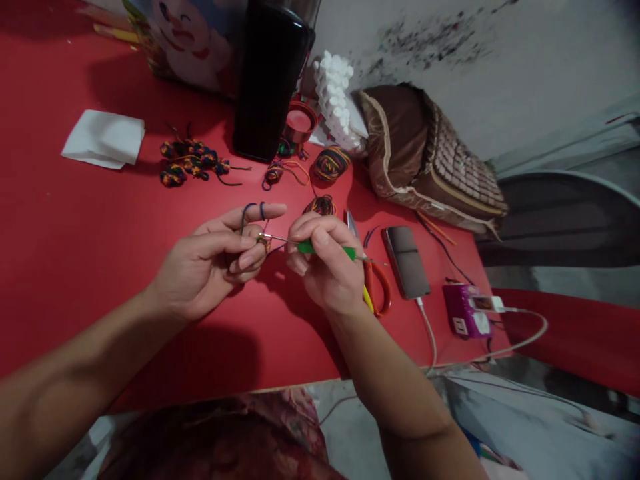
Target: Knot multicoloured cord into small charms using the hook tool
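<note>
My right hand [330,260] is closed round the green handle of a crochet hook [325,249], its thin metal shaft pointing left. The hook's tip meets a small piece of crochet work [261,240] pinched in my left hand [210,260]. Dark yarn [245,217] loops round the outstretched left index finger. Behind my hands lie a small multicoloured yarn bundle [320,205] and a larger yarn ball [331,163]. Scissors [377,287] with orange and yellow handles rest just right of my right hand, partly hidden by it.
Crocheted multicoloured pieces [193,162] and a folded white paper [105,139] lie at left on the red table [75,267]. A black upright object [270,80] stands at the back. To the right are a phone [406,261] on a cable, a purple power box [465,310] and a brown bag [435,147].
</note>
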`<control>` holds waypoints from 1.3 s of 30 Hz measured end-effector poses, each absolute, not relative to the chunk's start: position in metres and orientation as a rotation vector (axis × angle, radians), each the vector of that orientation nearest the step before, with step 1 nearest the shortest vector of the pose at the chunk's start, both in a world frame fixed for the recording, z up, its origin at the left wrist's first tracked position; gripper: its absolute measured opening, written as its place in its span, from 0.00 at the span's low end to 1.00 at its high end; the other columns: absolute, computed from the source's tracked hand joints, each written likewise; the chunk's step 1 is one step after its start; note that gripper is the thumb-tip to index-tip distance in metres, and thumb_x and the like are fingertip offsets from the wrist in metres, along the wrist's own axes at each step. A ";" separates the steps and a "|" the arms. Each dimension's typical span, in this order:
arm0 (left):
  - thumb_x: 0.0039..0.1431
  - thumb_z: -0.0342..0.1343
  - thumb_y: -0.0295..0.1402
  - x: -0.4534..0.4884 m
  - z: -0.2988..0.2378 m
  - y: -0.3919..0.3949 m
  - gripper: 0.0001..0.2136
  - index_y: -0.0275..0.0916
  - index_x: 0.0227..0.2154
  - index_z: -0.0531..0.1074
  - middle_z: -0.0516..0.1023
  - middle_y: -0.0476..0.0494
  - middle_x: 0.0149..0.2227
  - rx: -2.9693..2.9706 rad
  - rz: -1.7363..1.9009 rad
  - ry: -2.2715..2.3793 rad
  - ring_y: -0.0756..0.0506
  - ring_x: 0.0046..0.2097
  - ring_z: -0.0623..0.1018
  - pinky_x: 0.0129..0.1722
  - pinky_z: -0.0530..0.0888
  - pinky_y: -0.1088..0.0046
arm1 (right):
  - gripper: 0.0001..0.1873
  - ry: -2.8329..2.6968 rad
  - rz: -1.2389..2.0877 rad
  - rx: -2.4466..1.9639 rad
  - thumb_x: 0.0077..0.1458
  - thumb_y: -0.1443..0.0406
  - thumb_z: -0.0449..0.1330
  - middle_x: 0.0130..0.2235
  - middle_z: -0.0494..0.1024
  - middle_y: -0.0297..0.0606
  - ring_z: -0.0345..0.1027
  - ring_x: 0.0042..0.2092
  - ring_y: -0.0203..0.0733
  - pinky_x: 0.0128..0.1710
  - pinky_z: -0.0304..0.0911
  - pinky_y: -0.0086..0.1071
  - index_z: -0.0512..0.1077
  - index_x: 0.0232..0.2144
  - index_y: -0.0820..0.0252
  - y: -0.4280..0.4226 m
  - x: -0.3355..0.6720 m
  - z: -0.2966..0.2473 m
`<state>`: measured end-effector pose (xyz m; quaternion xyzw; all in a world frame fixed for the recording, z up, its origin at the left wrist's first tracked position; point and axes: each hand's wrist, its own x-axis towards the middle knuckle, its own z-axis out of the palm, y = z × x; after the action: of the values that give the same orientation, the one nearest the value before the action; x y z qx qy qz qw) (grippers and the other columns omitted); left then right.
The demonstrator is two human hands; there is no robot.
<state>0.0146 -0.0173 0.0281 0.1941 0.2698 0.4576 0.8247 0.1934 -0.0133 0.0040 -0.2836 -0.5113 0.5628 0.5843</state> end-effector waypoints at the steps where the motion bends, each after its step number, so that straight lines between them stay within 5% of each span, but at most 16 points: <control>1: 0.51 0.59 0.21 0.014 0.027 -0.017 0.19 0.31 0.47 0.81 0.65 0.51 0.22 0.410 0.961 0.565 0.54 0.22 0.58 0.22 0.60 0.78 | 0.08 -1.189 1.346 -0.653 0.64 0.60 0.65 0.31 0.73 0.32 0.60 0.22 0.28 0.19 0.57 0.26 0.80 0.34 0.57 -0.013 0.194 0.004; 11: 0.53 0.60 0.22 0.013 0.027 -0.017 0.18 0.32 0.48 0.81 0.66 0.52 0.21 0.521 1.009 0.620 0.53 0.21 0.59 0.21 0.62 0.77 | 0.10 -1.322 1.165 -0.720 0.64 0.59 0.65 0.29 0.74 0.33 0.60 0.22 0.31 0.22 0.59 0.30 0.81 0.31 0.56 -0.014 0.201 0.004; 20: 0.55 0.65 0.25 0.017 0.022 -0.022 0.17 0.38 0.49 0.82 0.71 0.51 0.23 0.703 1.164 0.785 0.52 0.22 0.64 0.18 0.60 0.75 | 0.10 -1.725 0.709 -0.787 0.68 0.66 0.60 0.34 0.80 0.37 0.75 0.39 0.44 0.43 0.72 0.43 0.82 0.41 0.51 -0.026 0.203 0.016; 39: 0.58 0.60 0.20 0.020 0.022 -0.022 0.21 0.35 0.55 0.74 0.75 0.51 0.24 0.480 1.120 0.623 0.53 0.24 0.69 0.23 0.64 0.81 | 0.07 -2.049 -0.150 -0.876 0.69 0.69 0.60 0.42 0.81 0.42 0.77 0.42 0.40 0.42 0.76 0.31 0.74 0.48 0.59 -0.027 0.188 0.003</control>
<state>0.0203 -0.0216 0.0217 0.2215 0.2878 0.5172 0.7750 0.1885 -0.0268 0.0030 -0.3525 -0.8246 -0.0602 0.4385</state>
